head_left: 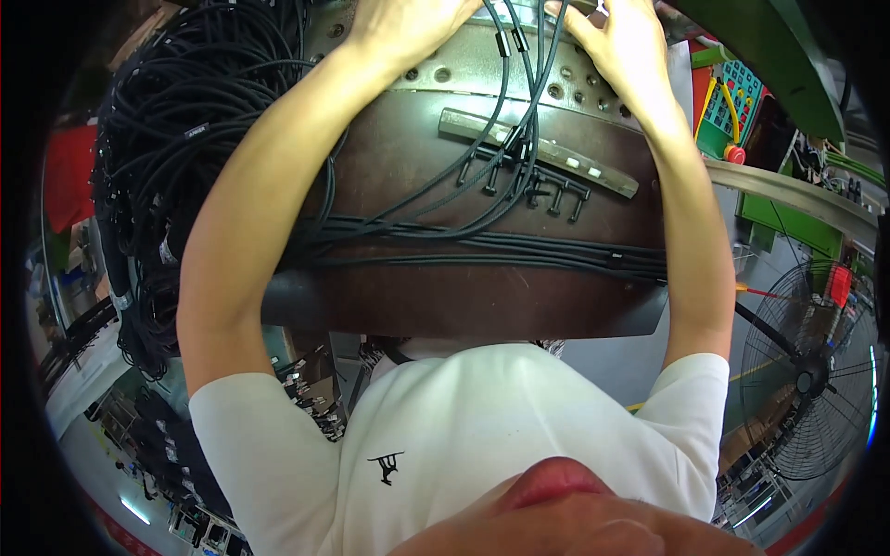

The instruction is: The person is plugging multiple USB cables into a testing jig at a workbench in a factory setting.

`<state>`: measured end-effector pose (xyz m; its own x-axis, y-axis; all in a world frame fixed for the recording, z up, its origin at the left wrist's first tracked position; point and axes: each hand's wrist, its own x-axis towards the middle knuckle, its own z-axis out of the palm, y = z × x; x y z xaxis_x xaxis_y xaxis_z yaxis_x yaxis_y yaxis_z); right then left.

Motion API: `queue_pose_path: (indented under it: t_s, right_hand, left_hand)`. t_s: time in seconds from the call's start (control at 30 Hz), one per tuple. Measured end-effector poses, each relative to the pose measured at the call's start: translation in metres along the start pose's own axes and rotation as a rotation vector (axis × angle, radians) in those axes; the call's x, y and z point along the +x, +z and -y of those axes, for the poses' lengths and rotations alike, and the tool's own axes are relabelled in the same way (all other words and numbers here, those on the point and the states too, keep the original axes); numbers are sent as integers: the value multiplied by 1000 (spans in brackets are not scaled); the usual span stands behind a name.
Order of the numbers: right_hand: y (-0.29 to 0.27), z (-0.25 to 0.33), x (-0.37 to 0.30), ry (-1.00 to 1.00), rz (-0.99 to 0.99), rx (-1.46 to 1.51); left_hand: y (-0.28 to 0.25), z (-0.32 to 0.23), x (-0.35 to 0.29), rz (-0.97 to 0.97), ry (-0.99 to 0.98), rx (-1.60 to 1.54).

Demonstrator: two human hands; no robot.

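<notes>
At the top edge, my left hand [413, 30] reaches over a metal plate with holes [436, 76], its fingers mostly cut off by the picture's edge. My right hand [623, 39] is across from it, thumb beside the black cables [536, 88] that run up between both hands. Whether either hand grips a cable is out of sight. Below the hands, a metal bar [607, 178] lies slantwise on the brown tabletop [389, 171]. Several small black T-handled pieces [561, 193] lie along the bar, under the cables.
A large heap of black cables [199, 93] fills the left side. More cables [519, 243] stretch across the table's near part. To the right are a green control panel [728, 102] with a red button [734, 154], a metal rail [788, 190] and a caged fan [808, 378].
</notes>
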<state>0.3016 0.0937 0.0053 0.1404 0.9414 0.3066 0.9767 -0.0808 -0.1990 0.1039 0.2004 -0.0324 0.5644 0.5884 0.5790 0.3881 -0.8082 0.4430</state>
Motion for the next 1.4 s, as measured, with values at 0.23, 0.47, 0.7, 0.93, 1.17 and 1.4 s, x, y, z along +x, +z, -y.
queue_pose_path:
  t_s: [0.23,0.47,0.7,0.93,1.17,1.4]
  right_hand:
    - [37,-32,12,-81,-92,647]
    - [39,-35,14,-80,-124,340]
    - [37,-25,7,10,-62,193]
    - [27,-12,12,90,-18,88]
    - [6,-30,-31,-277,-201,293]
    - [-53,-80,-252,324,-596,575]
  left_hand:
    - [-2,12,-4,63,18,259]
    - [6,-7,0,86,-138,345]
    - [0,-5,-7,-95,-176,-46]
    - [7,10,-15,-142,-37,212]
    - [-8,2,-17,34,-31,116]
    - [-16,-14,-13,159,-182,407]
